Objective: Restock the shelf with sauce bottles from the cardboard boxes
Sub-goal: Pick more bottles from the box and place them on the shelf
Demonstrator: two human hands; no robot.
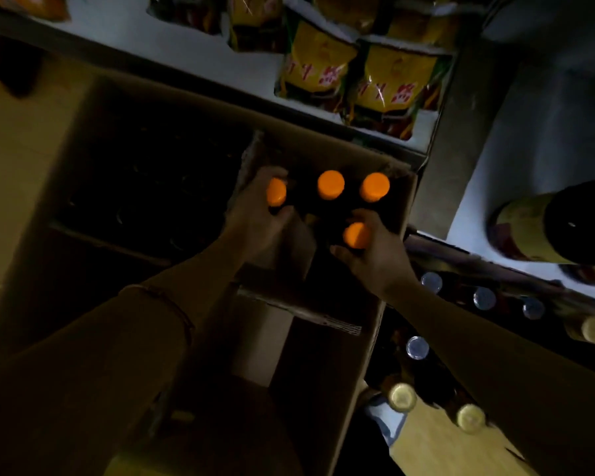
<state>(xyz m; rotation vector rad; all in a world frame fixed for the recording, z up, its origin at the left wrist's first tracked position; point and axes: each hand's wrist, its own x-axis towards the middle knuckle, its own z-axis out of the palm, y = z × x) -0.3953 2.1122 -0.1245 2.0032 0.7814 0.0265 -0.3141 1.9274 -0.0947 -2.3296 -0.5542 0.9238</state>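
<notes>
Inside the open brown cardboard box (pixel 397 214), four dark orange-capped sauce bottles (pixel 330 184) stood upright. The left hand (pixel 255 214) gripped one neck, the right hand (pixel 375 255) another; both lifts looked straight up.

Dim, underexposed — deep shadows, blurred wide-angle edges.

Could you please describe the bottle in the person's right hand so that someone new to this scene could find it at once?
Start at the open cardboard box below the shelf of yellow snack bags; four orange-capped bottles stand in it. Three caps form a row along the far side. The bottle gripped by the right hand is the one standing alone, nearer the person, below that row's right end.
</notes>
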